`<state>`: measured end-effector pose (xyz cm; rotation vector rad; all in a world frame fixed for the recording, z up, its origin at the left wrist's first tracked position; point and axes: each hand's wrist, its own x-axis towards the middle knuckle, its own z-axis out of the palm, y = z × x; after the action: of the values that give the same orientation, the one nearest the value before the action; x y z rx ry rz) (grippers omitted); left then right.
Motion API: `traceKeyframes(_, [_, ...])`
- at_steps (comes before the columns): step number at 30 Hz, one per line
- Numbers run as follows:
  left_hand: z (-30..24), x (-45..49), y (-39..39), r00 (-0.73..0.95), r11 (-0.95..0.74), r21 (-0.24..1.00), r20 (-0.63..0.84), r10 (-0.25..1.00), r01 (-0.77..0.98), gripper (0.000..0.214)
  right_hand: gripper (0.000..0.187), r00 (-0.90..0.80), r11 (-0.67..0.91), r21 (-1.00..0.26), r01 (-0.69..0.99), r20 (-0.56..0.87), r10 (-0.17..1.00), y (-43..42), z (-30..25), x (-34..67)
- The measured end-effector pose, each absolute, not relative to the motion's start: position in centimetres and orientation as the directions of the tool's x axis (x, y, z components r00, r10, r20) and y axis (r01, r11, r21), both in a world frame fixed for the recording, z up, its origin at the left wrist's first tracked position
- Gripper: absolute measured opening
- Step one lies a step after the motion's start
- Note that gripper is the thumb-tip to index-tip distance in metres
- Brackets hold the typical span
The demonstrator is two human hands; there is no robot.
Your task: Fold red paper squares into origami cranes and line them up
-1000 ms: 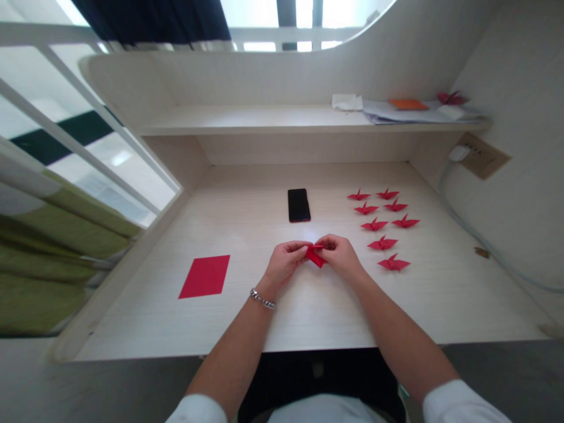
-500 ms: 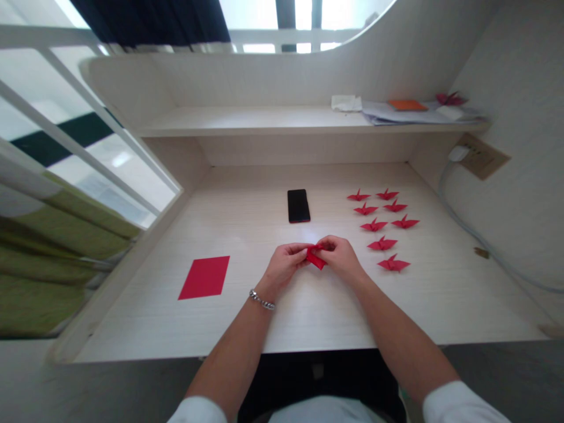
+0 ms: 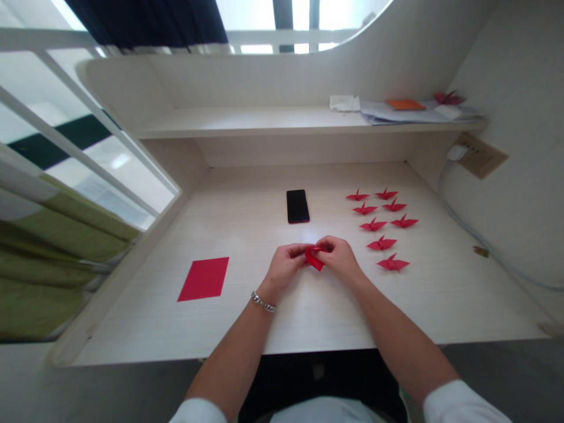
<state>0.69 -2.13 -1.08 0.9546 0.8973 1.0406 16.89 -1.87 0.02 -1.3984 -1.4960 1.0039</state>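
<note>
Between my two hands is a small piece of folded red origami paper (image 3: 315, 261), partly covered by my fingers. My left hand (image 3: 284, 265) pinches its left side, with a chain bracelet on the wrist. From the right, my right hand (image 3: 338, 257) grips the upper right part of the paper between thumb and fingers. Several finished red paper cranes (image 3: 372, 225) stand on the desk to the right of my hands, in two uneven columns. A flat red paper sheet (image 3: 204, 279) lies to the left.
Beyond my hands a black phone (image 3: 298, 206) lies on the white desk (image 3: 247, 205). The shelf (image 3: 247, 117) above carries papers (image 3: 396, 116) and an orange square (image 3: 406, 104). A grey cable (image 3: 462, 223) runs from the wall socket (image 3: 480, 155) along the right side.
My fingers have shifted slightly on the red paper, and its visible part now looks more curved. Both hands stay in nearly the same place.
</note>
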Motion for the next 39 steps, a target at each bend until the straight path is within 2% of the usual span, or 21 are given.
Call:
traceKeyframes(3, [-1.1,1.2,-2.2,0.215,0.159,0.947,-0.099,0.972,-0.279,0.037,0.020,-0.020,0.036,-0.961,0.274,0.032,0.999,-1.7,0.1,16.9])
traceKeyframes(10, [-0.6,1.2,-2.4,0.257,0.201,0.894,-0.102,0.961,-0.400,0.039,0.027,-0.044,-0.010,-0.992,0.129,-0.016,0.999,-1.5,0.0,16.9])
traceKeyframes(16, [-1.3,1.1,-2.3,0.244,0.172,0.918,-0.086,0.966,-0.358,0.034,0.017,-0.025,0.037,-0.981,0.191,0.033,0.999,-1.7,0.0,16.8])
traceKeyframes(19, [-1.4,1.1,-2.2,0.242,0.209,0.901,-0.122,0.963,-0.380,0.033,0.016,-0.035,0.031,-0.981,0.190,0.025,0.999,-1.7,-0.2,16.9])
traceKeyframes(25, [-0.8,0.8,-2.2,0.269,0.243,0.886,-0.141,0.953,-0.395,0.037,0.031,-0.191,-0.105,-0.992,-0.066,-0.090,0.977,-1.6,-0.2,17.2])
traceKeyframes(27, [-0.6,0.8,-2.2,0.263,0.232,0.895,-0.136,0.955,-0.381,0.038,0.032,-0.203,-0.146,-0.984,-0.106,-0.123,0.971,-1.6,-0.1,17.4])
traceKeyframes(35, [-1.7,0.7,-1.9,0.219,0.152,0.955,-0.096,0.971,-0.255,0.038,0.026,-0.155,-0.099,-0.992,0.072,-0.109,0.982,-1.8,0.3,17.3])
traceKeyframes(39, [-2.1,0.6,-1.7,0.167,0.105,0.980,-0.076,0.983,-0.167,0.035,0.026,-0.154,-0.111,-0.988,0.109,-0.128,0.980,-1.7,0.3,17.3])
